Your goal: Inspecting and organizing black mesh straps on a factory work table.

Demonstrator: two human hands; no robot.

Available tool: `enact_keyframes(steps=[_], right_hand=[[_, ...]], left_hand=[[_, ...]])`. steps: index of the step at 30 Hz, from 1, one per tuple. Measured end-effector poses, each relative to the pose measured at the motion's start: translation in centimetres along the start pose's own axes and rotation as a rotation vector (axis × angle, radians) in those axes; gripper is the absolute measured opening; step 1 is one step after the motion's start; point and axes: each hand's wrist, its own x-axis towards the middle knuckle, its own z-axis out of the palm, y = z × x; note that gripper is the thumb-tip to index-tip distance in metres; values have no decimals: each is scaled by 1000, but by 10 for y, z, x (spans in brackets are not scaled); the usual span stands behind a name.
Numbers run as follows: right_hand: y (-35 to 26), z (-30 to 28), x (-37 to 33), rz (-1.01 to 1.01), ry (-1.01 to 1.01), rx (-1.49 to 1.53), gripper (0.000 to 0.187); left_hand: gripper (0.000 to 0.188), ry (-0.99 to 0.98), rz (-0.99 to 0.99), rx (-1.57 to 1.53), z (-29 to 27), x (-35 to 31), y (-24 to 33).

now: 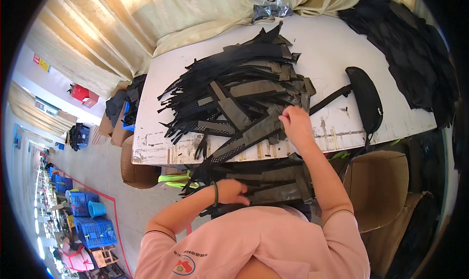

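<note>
A big heap of black mesh and olive fabric strips (239, 88) lies on the white worn table (332, 49). My right hand (295, 122) pinches an olive and mesh strip (244, 139) at the heap's near edge, by the table's front. More olive and black pieces (273, 178) lie stacked on my lap. My left hand (232, 192), with a green band on its wrist, rests closed on that lap stack.
A black padded piece with a strap (365, 100) lies on the table to the right. Black fabric (415, 54) is piled at the far right. Cardboard boxes (378, 186) stand beside me. Blue crates (95, 225) and another person sit far left. A beige curtain (146, 20) hangs behind.
</note>
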Motion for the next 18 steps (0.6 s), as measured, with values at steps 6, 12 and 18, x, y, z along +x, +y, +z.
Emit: enact_keyframes(steps=[6,12,18], right_hand=[[-47,-46,-62,241,-299,615,23],[-65,-49,-90,-34,-26,72,46],[-44,-32,-99,-114,-67,-118,36]], left_hand=[[37,1047,318,108,-59,28,27],[21,642,324,-659,-39,88,26],[25,587,259,-645,-34,91,25]])
